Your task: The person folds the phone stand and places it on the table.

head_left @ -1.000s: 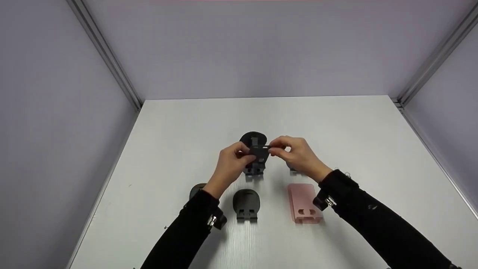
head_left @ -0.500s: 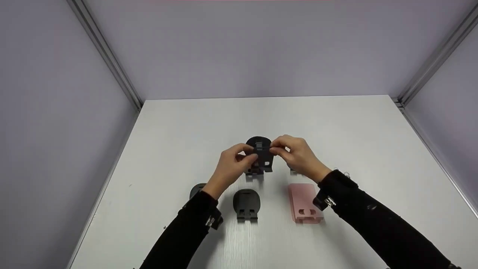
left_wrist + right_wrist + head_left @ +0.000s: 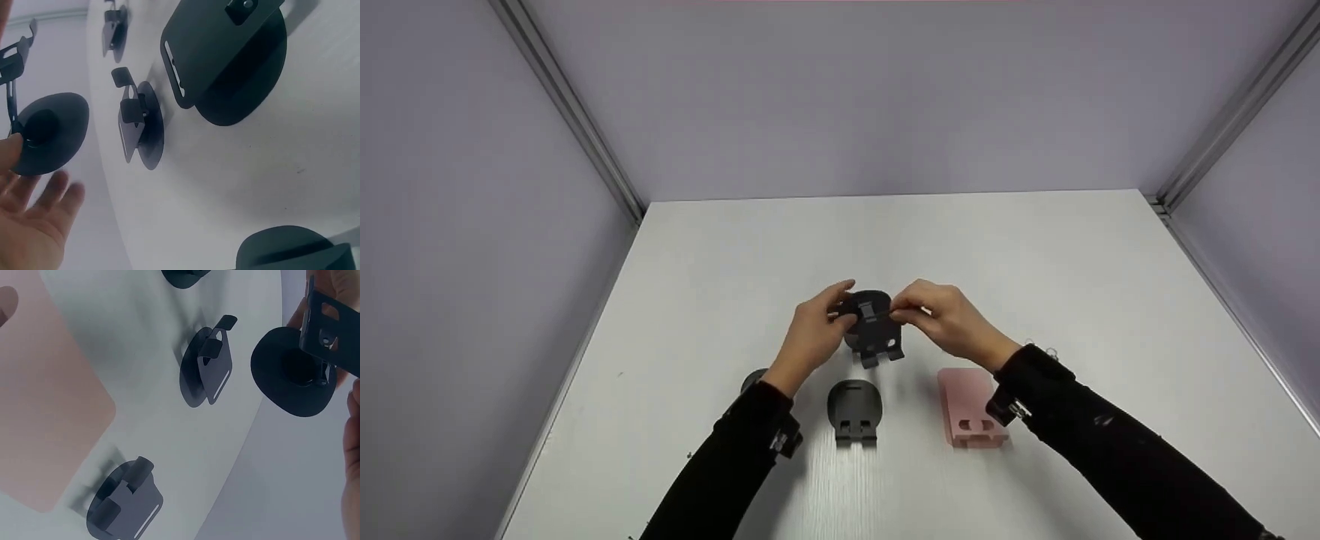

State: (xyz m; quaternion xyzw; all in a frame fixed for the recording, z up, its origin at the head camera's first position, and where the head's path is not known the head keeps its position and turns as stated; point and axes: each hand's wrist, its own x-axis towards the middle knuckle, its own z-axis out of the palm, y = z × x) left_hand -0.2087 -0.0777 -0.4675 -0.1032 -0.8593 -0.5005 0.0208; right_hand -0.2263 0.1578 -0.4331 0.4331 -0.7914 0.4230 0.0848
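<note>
Both hands hold up a dark folding phone stand (image 3: 873, 330) above the middle of the table. My left hand (image 3: 812, 330) pinches it at the left edge; in the left wrist view its thumb lies on the round base (image 3: 59, 121) and several fingers are spread below. My right hand (image 3: 949, 319) pinches the stand's other side between thumb and forefinger. In the right wrist view the slotted plate (image 3: 337, 334) stands folded away from the base. Another dark stand (image 3: 855, 411) lies on the table in front of the hands.
A pink phone stand (image 3: 969, 409) lies at the right, near the right sleeve. Partly behind the left wrist is one more dark stand (image 3: 753, 379). The right wrist view shows further dark stands, one upper (image 3: 207, 363) and one lower (image 3: 126, 502). Panels enclose the white table (image 3: 720, 247).
The held stand has tilted and come lower and nearer, so its lip now points down and to the right. The right hand has shifted slightly left. Left fingers have straightened somewhat.
</note>
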